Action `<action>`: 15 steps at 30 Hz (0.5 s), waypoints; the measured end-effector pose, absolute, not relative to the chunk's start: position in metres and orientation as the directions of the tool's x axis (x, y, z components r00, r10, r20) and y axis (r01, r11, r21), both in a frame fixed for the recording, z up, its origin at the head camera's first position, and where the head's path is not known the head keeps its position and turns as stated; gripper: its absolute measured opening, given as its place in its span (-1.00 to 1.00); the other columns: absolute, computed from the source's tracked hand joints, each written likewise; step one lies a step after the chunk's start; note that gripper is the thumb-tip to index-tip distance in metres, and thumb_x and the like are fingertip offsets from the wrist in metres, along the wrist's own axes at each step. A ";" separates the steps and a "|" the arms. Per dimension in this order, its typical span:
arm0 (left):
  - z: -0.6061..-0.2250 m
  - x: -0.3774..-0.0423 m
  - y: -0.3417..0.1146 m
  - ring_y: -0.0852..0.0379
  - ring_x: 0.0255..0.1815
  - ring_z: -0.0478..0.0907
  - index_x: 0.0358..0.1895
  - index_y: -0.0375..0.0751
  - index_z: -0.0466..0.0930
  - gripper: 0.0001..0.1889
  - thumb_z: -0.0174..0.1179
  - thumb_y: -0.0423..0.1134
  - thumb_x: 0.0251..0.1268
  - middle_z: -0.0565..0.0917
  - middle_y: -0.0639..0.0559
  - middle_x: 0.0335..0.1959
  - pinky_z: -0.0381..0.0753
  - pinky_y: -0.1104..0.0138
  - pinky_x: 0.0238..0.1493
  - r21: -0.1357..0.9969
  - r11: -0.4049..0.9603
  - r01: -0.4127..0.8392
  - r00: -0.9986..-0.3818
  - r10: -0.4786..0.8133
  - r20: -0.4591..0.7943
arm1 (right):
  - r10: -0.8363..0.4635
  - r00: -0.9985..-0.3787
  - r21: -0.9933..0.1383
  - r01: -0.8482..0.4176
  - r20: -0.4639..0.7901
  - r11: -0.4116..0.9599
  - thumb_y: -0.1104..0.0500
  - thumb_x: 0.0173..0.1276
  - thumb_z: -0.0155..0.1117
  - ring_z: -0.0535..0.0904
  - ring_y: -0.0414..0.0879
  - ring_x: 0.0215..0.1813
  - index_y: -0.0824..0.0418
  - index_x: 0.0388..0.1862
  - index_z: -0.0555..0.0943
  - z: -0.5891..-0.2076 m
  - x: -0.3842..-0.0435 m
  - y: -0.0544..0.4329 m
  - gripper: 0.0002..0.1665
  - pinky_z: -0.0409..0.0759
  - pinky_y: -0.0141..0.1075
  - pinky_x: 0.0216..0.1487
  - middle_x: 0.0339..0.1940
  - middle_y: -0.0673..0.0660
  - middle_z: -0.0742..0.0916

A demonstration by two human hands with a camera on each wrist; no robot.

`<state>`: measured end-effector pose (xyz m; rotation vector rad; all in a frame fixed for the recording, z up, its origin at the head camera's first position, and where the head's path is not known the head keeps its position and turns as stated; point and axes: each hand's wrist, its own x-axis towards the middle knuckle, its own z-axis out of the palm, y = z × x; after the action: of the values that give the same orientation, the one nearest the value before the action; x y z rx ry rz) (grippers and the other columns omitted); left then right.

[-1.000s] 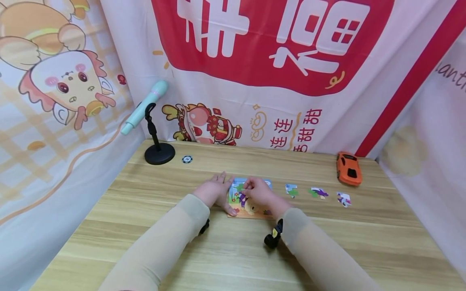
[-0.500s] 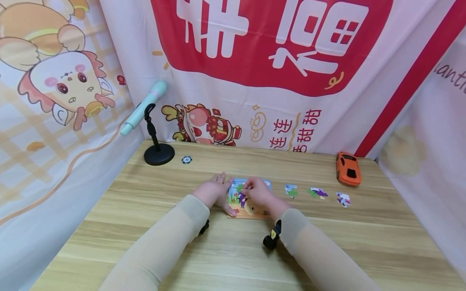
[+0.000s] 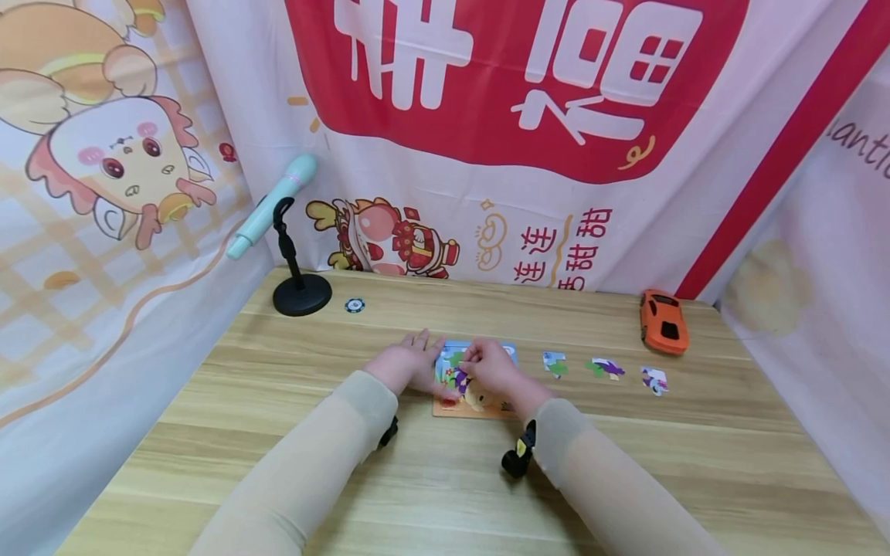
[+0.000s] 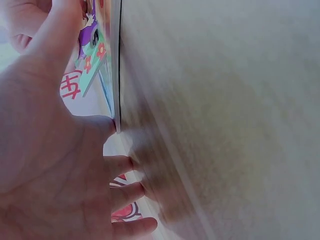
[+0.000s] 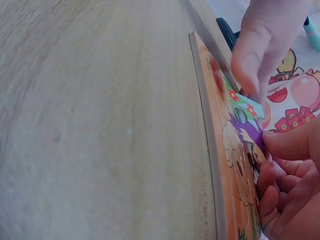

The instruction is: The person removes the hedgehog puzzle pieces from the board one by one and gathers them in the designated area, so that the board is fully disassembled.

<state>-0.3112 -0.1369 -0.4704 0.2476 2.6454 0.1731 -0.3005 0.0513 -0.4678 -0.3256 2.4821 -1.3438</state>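
A wooden jigsaw board [image 3: 476,411] with an orange lower border lies on the table between both hands. My right hand [image 3: 495,367] pinches a green and purple puzzle piece [image 5: 251,109] with red flowers between thumb and fingers. The piece sits tilted over the board, one side raised, as the left wrist view also shows. At the board's left edge is my left hand [image 3: 409,366], its fingers spread and their tips down by the table. Its thumb [image 5: 246,65] reaches across the board's lower left corner, close to the piece. The right hand covers much of the board's right half.
Three loose puzzle pieces lie to the right: a blue-green one [image 3: 555,364], a purple one [image 3: 606,368] and a white one [image 3: 654,380]. Farther back are an orange toy car [image 3: 664,321], a round chip [image 3: 354,306] and a black stand [image 3: 301,294] with a mint microphone [image 3: 273,206].
My left thumb has moved from the board's lower left edge inward over its corner. The right hand keeps its pinch in nearly the same spot.
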 end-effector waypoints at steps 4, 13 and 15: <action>-0.470 -0.312 -0.137 -0.24 0.57 -0.26 0.62 0.17 -0.22 0.32 0.04 0.73 -0.26 -0.24 -0.13 0.62 -0.03 -0.16 0.46 0.166 0.976 0.139 -0.868 0.201 -0.454 | -0.331 -0.930 -0.845 -0.044 -0.160 0.533 0.30 0.44 0.24 0.49 -0.05 -0.31 0.25 -0.26 0.55 -0.467 -0.300 0.051 -0.95 0.48 -0.29 -0.33 -0.36 0.12 0.60; -0.476 -0.316 -0.137 -0.23 0.58 -0.27 0.60 0.25 -0.25 0.30 0.20 0.62 -0.23 -0.30 -0.08 0.61 -0.04 -0.10 0.48 0.178 0.978 0.114 -0.866 0.185 -0.464 | -0.313 -0.931 -0.848 -0.008 -0.186 0.530 0.27 0.45 0.24 0.49 -0.03 -0.30 0.24 -0.25 0.55 -0.466 -0.299 0.050 -0.94 0.47 -0.29 -0.34 -0.34 0.14 0.59; -0.476 -0.316 -0.136 -0.23 0.58 -0.27 0.60 0.25 -0.26 0.30 0.20 0.62 -0.24 -0.30 -0.08 0.61 -0.02 -0.10 0.48 0.172 0.978 0.117 -0.865 0.185 -0.466 | -0.306 -0.934 -0.845 -0.008 -0.185 0.535 0.27 0.45 0.24 0.49 -0.04 -0.30 0.25 -0.23 0.56 -0.466 -0.299 0.049 -0.94 0.47 -0.30 -0.35 -0.35 0.13 0.59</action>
<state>-0.3160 -0.1362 -0.4756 0.2134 2.6261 0.1890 -0.2986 0.0495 -0.4661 -0.2612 2.4663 -1.3540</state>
